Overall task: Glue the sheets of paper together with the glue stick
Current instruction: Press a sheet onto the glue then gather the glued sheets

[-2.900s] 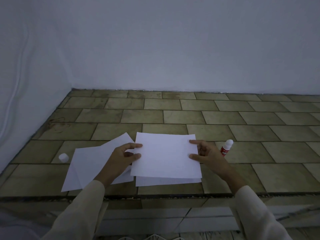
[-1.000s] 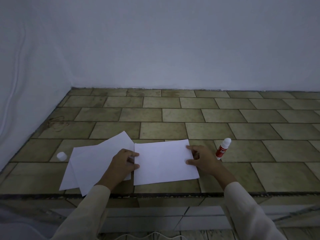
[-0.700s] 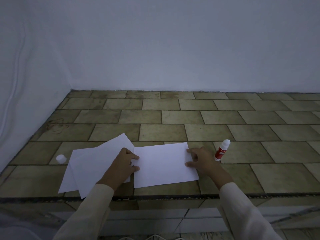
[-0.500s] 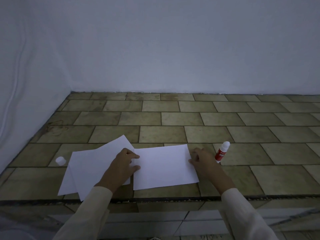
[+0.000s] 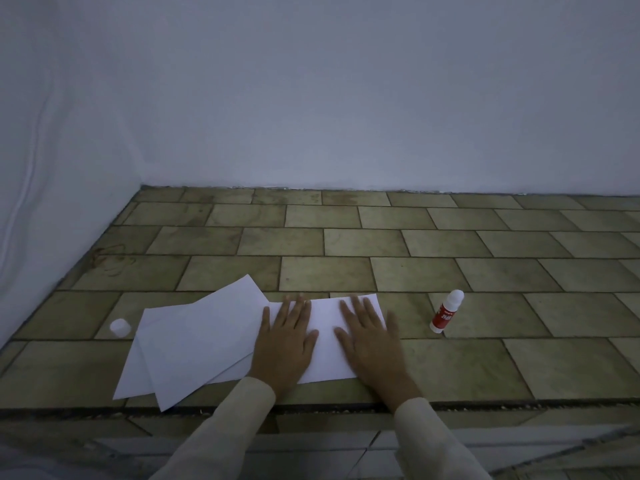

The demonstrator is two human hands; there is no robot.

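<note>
A white sheet of paper (image 5: pixel 325 327) lies flat on the tiled ledge (image 5: pixel 450 362) near its front edge. My left hand (image 5: pixel 285 344) presses flat on its left part with straight fingers. My right hand (image 5: pixel 369 341) presses flat on its right part, fingers spread. To the left, two more loose white sheets (image 5: pixel 194 344) overlap at an angle. A red and white glue stick (image 5: pixel 446 311) lies uncapped to the right of my right hand, apart from it. Its white cap (image 5: pixel 120 327) sits left of the loose sheets.
White walls (image 5: pixel 311 98) close the ledge at the back and on the left. The ledge's front edge (image 5: pixel 519 407) runs just below my wrists. Bare tiles stretch behind the paper and to the right of the glue stick.
Both hands held the sheet by its side edges before. They have moved onto the sheet and now lie flat on top of it. The glue stick and cap stayed put.
</note>
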